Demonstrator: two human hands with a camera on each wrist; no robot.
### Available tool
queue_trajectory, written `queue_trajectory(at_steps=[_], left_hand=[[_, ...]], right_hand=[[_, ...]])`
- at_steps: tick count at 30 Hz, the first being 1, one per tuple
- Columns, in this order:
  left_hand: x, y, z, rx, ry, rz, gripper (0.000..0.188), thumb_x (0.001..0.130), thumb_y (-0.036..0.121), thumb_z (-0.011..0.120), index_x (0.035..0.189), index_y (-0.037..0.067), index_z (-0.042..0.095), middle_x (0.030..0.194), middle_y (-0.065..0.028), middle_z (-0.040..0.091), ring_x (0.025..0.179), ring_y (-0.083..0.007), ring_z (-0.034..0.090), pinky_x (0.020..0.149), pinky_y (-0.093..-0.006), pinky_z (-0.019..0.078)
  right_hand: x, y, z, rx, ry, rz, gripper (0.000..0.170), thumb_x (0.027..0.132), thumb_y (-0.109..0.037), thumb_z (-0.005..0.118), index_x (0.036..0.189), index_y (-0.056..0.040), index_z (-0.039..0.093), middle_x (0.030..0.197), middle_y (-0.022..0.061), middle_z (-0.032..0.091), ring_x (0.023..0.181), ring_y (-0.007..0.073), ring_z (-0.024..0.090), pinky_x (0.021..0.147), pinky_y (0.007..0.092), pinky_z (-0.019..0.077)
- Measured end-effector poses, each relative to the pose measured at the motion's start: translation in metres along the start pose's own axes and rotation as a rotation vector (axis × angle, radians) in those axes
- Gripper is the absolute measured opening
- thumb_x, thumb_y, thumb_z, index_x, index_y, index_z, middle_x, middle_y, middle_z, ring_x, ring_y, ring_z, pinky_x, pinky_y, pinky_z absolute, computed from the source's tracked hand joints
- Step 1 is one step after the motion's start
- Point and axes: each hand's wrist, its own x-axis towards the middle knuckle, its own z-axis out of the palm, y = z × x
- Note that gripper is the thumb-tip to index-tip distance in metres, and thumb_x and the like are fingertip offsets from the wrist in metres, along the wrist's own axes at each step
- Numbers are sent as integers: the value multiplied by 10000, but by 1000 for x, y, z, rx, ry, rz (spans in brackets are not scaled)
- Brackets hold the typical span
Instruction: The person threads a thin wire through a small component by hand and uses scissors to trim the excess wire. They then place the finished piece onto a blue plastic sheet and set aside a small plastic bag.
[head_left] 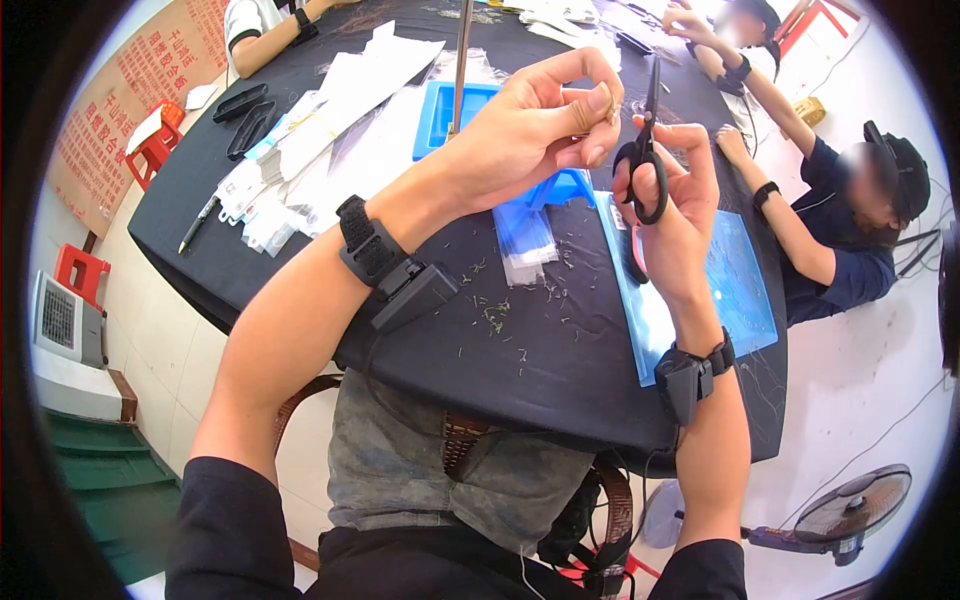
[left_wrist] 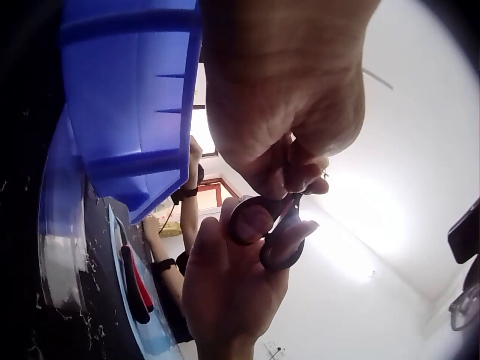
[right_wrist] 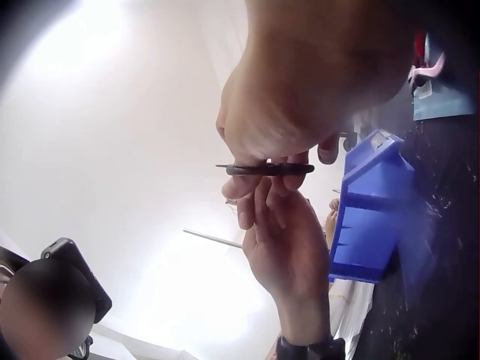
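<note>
My left hand (head_left: 540,118) is raised over the table and pinches a tiny thin piece (right_wrist: 231,202) between thumb and fingertips; it is too small to tell its kind. My right hand (head_left: 682,215) holds black-handled scissors (head_left: 651,105), thumb and a finger through the loops and blades pointing up. In the head view the scissors stand just right of the left fingertips. Both hands come close together in the wrist views. Below and behind them is a blue plastic bin (left_wrist: 135,97), with clear plastic bags (head_left: 528,250) in front of it.
Small clippings (head_left: 492,315) lie scattered on the black tablecloth (head_left: 430,340). A blue folder (head_left: 745,270) on the right bears a red-and-black tool (left_wrist: 136,281). Left are white papers (head_left: 340,95), a pen (head_left: 197,225) and a blue tray (head_left: 432,125) by a metal pole (head_left: 462,60). Other people sit around the table.
</note>
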Motion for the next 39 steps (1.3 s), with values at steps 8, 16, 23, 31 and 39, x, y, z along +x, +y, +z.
queue_trajectory(at_steps=[8, 16, 23, 31, 39], left_hand=[[1, 1, 3, -19, -23, 1, 153, 1113, 240, 490, 1069, 104, 543, 712, 20, 498, 633, -53, 412, 630, -223, 340], [-1, 7, 6, -35, -104, -39, 183, 1108, 278, 502, 1069, 102, 532, 685, 25, 501, 627, -66, 430, 620, -233, 348], [0, 6, 7, -33, -129, -23, 190, 1111, 292, 495, 1082, 105, 501, 676, 22, 499, 624, -67, 427, 616, -246, 342], [0, 7, 10, -11, -96, -55, 210, 1113, 305, 493, 1076, 99, 521, 674, 32, 480, 620, -57, 414, 623, -236, 339], [-1, 7, 10, 6, -89, -50, 221, 1105, 311, 513, 1095, 93, 542, 687, 35, 473, 620, -49, 412, 626, -228, 343]], right_hand=[[0, 2, -1, -162, 43, -114, 399, 963, -131, 738, 1280, -22, 521, 905, 67, 673, 812, 125, 650, 737, 256, 508], [-2, -4, -6, -433, -42, -228, 563, 793, -279, 861, 1228, -58, 580, 941, 34, 660, 911, 141, 601, 826, 318, 436], [-1, -7, -6, -661, -11, -471, 574, 723, -226, 888, 1199, -61, 613, 979, 79, 665, 924, 210, 605, 845, 353, 446], [1, -11, -9, -871, -31, -621, 577, 693, -166, 898, 1201, -81, 638, 936, 83, 659, 924, 274, 592, 865, 407, 451], [3, -8, -10, -928, -12, -688, 591, 680, -215, 916, 1201, -90, 668, 911, 61, 646, 881, 267, 580, 818, 402, 429]])
